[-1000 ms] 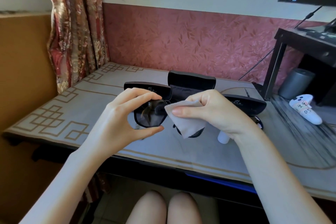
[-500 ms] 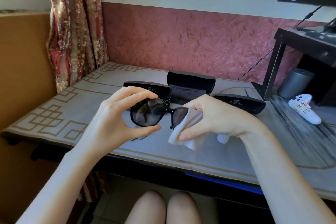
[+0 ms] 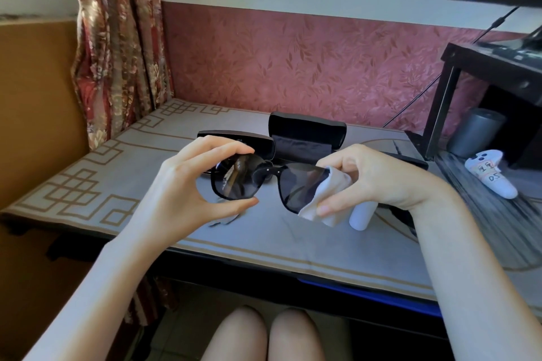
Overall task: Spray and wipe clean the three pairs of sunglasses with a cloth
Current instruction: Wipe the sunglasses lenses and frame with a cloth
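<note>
Head view: your left hand [image 3: 187, 184] holds the sunglasses [image 3: 271, 171] in the air above the table [image 3: 264, 246], in front of the open case [image 3: 306, 138]. Its thumb is under the rim of the lens on your left and its fingers are curled over the top.

Your right hand [image 3: 372, 179] pinches the cloth [image 3: 331, 193] around the outer edge of the other lens, thumb in front and fingers behind. A second ago the cloth lay near the bridge and covered that lens. It has since slid outward, and most of the dark glass now shows.

That looks like one full stroke across this lens, so the wipe on this pair is well under way. The lens in your left grip probably still needs its turn.

The white spray bottle [image 3: 362, 215] stands on the table just below your right hand.
</note>
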